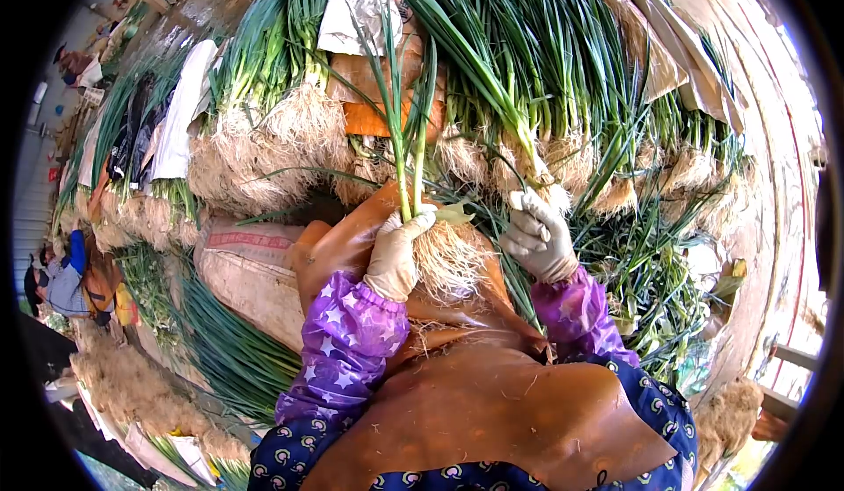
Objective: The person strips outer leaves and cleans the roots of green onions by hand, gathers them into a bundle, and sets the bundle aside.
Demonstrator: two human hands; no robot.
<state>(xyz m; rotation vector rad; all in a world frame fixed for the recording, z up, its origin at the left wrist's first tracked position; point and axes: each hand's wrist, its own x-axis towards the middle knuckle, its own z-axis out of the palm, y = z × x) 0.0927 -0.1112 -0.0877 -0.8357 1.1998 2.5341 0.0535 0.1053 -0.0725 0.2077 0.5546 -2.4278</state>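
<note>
My left hand (396,254), in a pale glove, is closed round the lower stems of a few green onions (418,161). Their leaves point up and away from me, and their bushy roots (448,261) hang beside the glove over the brown apron (492,403). To the right, my right hand (538,234), gloved too, has its fingers curled; whatever they may hold is too small to make out. Just beyond it lie the roots of another onion bunch (536,170). A pale, peeled leaf (454,213) sticks out near my left hand.
Rows of onion bundles (545,43) with root clumps (264,152) stretch across the far side. A sack (246,262) and long leaves (233,350) lie at left, loose leaves (646,271) at right. A person (70,280) is at the far left.
</note>
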